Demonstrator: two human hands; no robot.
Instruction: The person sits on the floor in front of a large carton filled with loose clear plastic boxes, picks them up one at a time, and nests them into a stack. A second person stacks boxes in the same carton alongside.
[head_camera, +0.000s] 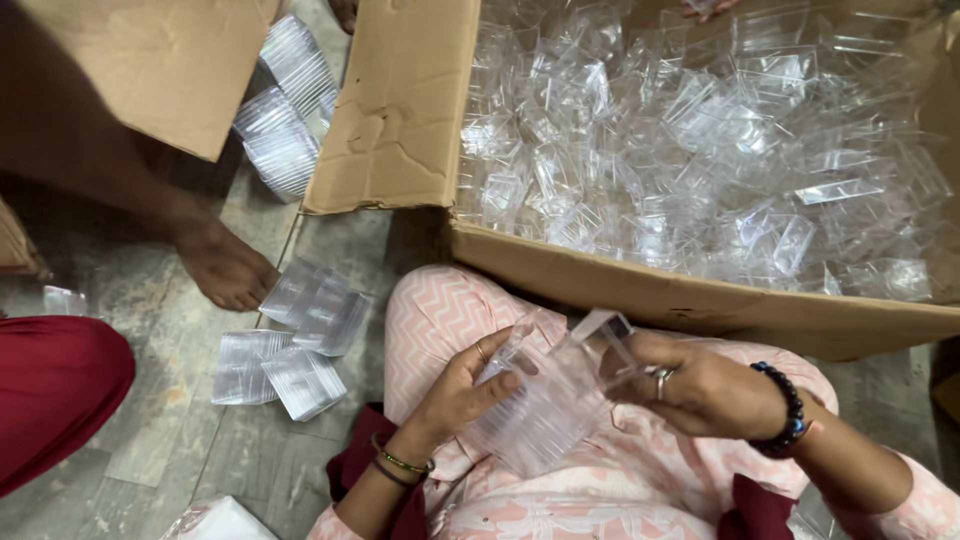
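both hands grasp a stack of clear boxes (545, 405) over the lap: left hand (462, 390) grips its side, right hand (700, 385) pinches the top. a carton (700, 300) of loose clear boxes sits just ahead; more stacks (290, 350) lie on the floor.

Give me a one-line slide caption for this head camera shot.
Seated on the floor, left hand and right hand hold clear plastic containers beside a cardboard box full of them.

One large cardboard box (690, 300), loose clear plastic containers (700, 130) inside beyond counting; four stacks of clear containers (300, 345) on the floor near a bare foot (225, 265); two or three more stacks (285, 110) beside the box flap; two hands at work, left hand (460, 390), right hand (700, 385).
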